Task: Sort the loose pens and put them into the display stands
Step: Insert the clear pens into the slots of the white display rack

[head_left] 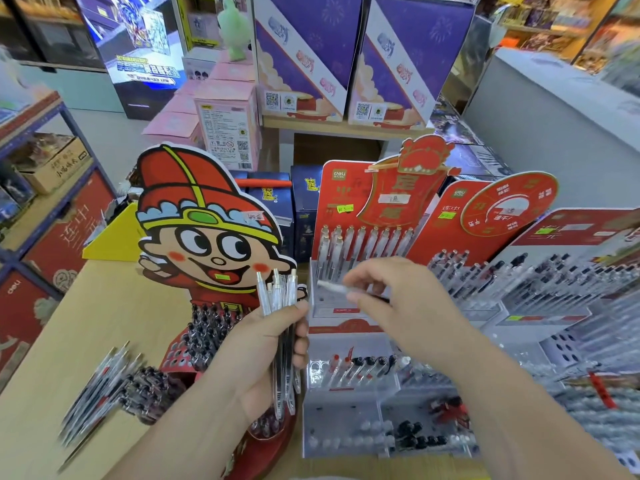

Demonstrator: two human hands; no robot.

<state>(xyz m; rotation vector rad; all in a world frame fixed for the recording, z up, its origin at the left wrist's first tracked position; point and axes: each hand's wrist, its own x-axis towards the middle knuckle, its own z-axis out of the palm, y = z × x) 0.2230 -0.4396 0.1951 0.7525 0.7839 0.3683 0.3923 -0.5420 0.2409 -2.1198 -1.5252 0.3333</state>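
My left hand (263, 344) grips a bunch of clear pens (282, 299) upright, their tips above my fist. My right hand (391, 299) pinches a single clear pen (332, 287), blurred and lying sideways, just in front of the middle red display stand (346, 199). That stand's upper tier holds a row of clear pens (363, 244). Its lower tiers (346, 403) hold a few red and black pens among open holes. The cartoon-boy stand (204, 230) at left carries several black pens (207, 327).
A loose pile of pens (104, 382) lies on the wooden table (86, 323) at lower left. More stands full of pens (540, 278) crowd the right side. Purple boxes (408, 57) and pink boxes (225, 119) stand behind, with blue shelving (52, 209) at left.
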